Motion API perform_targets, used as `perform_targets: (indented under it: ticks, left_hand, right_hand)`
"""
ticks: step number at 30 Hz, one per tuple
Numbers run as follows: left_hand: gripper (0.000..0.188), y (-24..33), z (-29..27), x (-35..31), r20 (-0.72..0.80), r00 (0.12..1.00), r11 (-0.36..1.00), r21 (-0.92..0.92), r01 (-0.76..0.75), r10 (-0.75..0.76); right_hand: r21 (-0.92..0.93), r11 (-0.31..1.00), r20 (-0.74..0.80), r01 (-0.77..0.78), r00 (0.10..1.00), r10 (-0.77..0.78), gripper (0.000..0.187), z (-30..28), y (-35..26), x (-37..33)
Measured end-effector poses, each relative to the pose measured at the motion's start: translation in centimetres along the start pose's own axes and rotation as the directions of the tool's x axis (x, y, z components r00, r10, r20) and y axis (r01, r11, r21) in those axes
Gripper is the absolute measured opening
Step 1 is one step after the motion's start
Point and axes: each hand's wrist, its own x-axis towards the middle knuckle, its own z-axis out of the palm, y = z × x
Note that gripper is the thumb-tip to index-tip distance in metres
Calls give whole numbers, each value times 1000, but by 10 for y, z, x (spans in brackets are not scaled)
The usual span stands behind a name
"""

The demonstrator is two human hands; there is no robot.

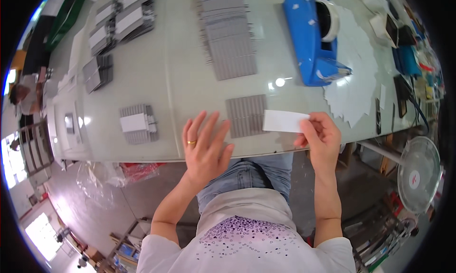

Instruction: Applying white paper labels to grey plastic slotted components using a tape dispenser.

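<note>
My right hand (323,139) pinches the right end of a white paper strip (284,120) between thumb and fingers. The strip's left end reaches the edge of a grey ribbed piece (247,115) lying flat near the table's front edge. Just left of that piece, my left hand (205,147) has its fingers spread and holds nothing. Further left lies another grey ribbed piece (138,136) with a white strip (135,123) across its middle. Beyond my hands, a long overlapping row of grey ribbed pieces (230,45) runs toward the far side.
A blue tape dispenser (304,40) with a white roll (328,20) stands at the far right, beside spread white papers (354,69). Several grey bundles with white bands (129,22) lie at the far left. A fan (418,175) stands right of the table; a person (26,95) is at the left.
</note>
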Motion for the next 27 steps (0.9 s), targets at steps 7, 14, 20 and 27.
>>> perform_targets:
  ticks: [7,14,20,27]
  left_hand:
    - [36,-2,0,-4,19,1000,1000,25,12,-12]
    - [36,-4,-3,-2,39,999,999,-2,36,-36]
    - [36,-2,-2,-3,47,998,999,-4,40,-40]
    - [40,2,-2,-6,74,997,995,96,-3,-4]
  right_hand:
    - [-40,983,244,-178,952,183,13,41,5,25]
    - [-104,985,235,-140,959,161,14,51,9,25]
    - [-125,986,239,-109,961,136,14,52,10,23]
    - [-164,983,227,-86,966,122,14,50,9,22]
